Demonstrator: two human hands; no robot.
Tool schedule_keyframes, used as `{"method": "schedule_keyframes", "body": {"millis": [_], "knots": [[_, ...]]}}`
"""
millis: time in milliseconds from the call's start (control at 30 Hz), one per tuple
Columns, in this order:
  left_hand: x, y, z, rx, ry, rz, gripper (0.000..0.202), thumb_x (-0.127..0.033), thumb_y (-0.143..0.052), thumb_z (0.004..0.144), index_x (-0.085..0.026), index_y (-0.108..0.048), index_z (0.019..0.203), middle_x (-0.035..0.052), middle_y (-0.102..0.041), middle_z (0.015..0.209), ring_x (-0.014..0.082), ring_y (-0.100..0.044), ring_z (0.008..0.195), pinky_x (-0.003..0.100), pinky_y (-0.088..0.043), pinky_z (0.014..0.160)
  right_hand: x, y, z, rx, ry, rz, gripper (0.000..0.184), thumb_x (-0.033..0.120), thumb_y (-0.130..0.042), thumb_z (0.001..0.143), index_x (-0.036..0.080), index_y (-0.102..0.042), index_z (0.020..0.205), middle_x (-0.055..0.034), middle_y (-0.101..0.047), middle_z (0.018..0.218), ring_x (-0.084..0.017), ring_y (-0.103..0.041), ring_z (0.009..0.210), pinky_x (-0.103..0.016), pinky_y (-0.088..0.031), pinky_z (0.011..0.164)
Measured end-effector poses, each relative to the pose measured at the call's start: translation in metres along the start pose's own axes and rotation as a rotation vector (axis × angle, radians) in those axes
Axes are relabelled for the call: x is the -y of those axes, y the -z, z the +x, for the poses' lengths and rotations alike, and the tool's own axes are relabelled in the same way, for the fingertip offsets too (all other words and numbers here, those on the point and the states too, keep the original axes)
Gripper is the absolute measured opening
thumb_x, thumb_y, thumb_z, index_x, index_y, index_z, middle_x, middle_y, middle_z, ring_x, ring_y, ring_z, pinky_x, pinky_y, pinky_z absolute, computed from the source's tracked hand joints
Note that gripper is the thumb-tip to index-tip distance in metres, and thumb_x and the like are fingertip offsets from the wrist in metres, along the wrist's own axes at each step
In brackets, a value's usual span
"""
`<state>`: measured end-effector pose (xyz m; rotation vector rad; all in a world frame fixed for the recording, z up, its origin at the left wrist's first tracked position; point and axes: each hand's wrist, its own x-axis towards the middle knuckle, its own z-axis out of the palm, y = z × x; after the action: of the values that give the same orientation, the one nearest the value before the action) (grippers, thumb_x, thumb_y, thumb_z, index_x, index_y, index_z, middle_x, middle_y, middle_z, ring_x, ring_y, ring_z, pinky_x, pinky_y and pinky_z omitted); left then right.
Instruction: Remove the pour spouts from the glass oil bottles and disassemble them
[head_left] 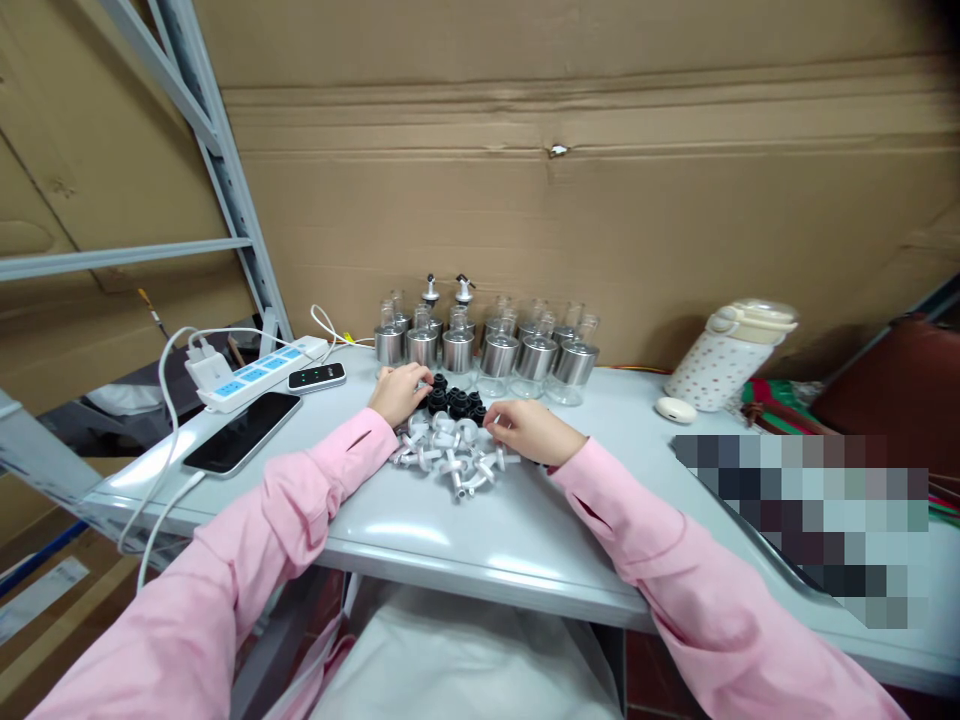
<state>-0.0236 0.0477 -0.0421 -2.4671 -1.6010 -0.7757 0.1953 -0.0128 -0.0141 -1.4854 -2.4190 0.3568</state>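
Observation:
A cluster of black ribbed stoppers (459, 402) lies on the grey table. My left hand (401, 393) rests at its left side, fingers loosely bent and apart, the tips at the black pieces. On the opposite side my right hand (536, 432) has its curved fingertips by the right end of the cluster, with nothing visible in them. Just in front is a pile of white and silvery pour spouts (454, 455), several overlapping. Behind stand rows of glass bottles with metal sleeves (499, 355); two at the back carry pourer tops (464, 291).
On the left lie a power strip (262, 375) with cables, a small black-and-white device (316, 377) and a phone (244, 435). To the right are a spotted tumbler (724, 355), a small white case (676, 410) and a blurred-out flat object. Cardboard (600, 220) walls the back.

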Motion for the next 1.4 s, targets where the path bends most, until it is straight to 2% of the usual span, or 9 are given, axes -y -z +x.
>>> {"method": "schedule_keyframes", "body": {"millis": [767,1167,1400], "knots": [[-0.0004,0.0005,0.0006,0.027,0.021,-0.04,0.012,-0.022,-0.054,0.081,-0.021,-0.057,0.092,0.0006,-0.064,0.098,0.0161,-0.06,0.081,0.031,-0.035,0.077,0.0025,0.0014,-0.0003,-0.016,-0.017,0.013,0.017,0.022,-0.047,0.077,0.02,-0.063,0.08,-0.0011,-0.068,0.07,-0.013,-0.059,0.061,-0.021,-0.039,0.059],[-0.0028,0.0026,-0.0001,0.032,0.068,-0.024,0.005,-0.024,-0.055,0.081,-0.02,-0.059,0.081,-0.0014,-0.067,0.088,0.017,-0.06,0.079,0.032,-0.033,0.076,0.0028,0.0006,-0.0013,-0.004,-0.033,-0.001,0.017,0.024,-0.046,0.077,0.02,-0.062,0.079,-0.0005,-0.068,0.07,-0.013,-0.058,0.06,-0.022,-0.038,0.06],[-0.0018,0.0015,0.0001,0.027,0.063,-0.024,0.008,-0.024,-0.054,0.082,-0.021,-0.059,0.088,-0.0018,-0.066,0.092,0.016,-0.059,0.081,0.032,-0.033,0.077,0.002,0.0014,-0.0012,0.005,-0.037,-0.011,0.018,0.025,-0.046,0.078,0.021,-0.062,0.081,-0.0002,-0.068,0.072,-0.013,-0.058,0.062,-0.022,-0.038,0.06]]}}
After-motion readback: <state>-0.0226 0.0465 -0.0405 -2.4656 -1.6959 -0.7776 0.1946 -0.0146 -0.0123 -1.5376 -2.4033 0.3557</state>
